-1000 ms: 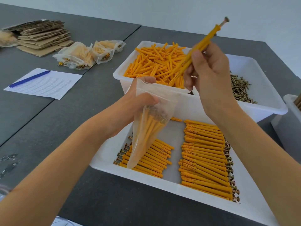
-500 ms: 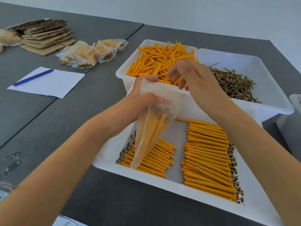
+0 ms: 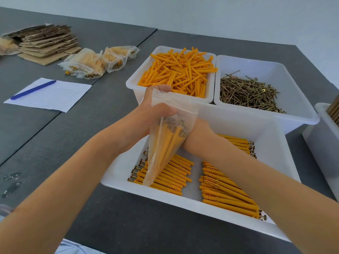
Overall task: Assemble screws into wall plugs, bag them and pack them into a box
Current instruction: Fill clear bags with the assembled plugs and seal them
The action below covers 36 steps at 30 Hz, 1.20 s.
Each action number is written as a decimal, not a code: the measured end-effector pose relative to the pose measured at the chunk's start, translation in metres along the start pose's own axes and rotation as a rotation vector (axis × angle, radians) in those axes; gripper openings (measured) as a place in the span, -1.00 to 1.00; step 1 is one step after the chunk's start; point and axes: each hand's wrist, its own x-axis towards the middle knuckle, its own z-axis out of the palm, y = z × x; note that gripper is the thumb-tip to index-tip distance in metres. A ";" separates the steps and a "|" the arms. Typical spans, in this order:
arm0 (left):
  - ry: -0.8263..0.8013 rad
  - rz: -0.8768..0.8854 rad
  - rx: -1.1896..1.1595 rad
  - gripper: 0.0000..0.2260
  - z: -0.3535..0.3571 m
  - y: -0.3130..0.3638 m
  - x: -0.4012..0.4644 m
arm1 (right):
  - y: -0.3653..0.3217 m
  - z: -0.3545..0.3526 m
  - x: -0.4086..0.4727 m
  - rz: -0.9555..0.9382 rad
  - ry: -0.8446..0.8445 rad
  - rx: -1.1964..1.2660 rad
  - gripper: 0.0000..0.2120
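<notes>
The left hand (image 3: 146,114) pinches the bag (image 3: 165,143) by its mouth, held open above the tray (image 3: 271,143) so plugs (image 3: 225,191) drop in, while the right hand (image 3: 199,129) reaches behind it, its fingers hidden.

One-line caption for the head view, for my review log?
Left hand holds a clear bag of assembled plugs over the white tray; right hand hidden behind the bag.

Left hand (image 3: 154,114) curls in a pinching grip; right hand (image 3: 200,129) sits mostly hidden beside it.
</notes>
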 end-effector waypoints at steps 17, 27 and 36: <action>-0.053 -0.025 0.000 -0.35 -0.005 -0.003 0.000 | 0.003 -0.001 -0.007 -0.205 -0.312 0.143 -0.77; -0.059 -0.013 -0.002 -0.27 -0.005 -0.001 -0.003 | 0.026 -0.042 -0.012 -0.069 -0.122 0.417 -0.74; -0.059 -0.023 0.022 -0.44 -0.008 -0.005 0.002 | 0.056 -0.087 -0.018 -0.313 0.376 1.543 -0.79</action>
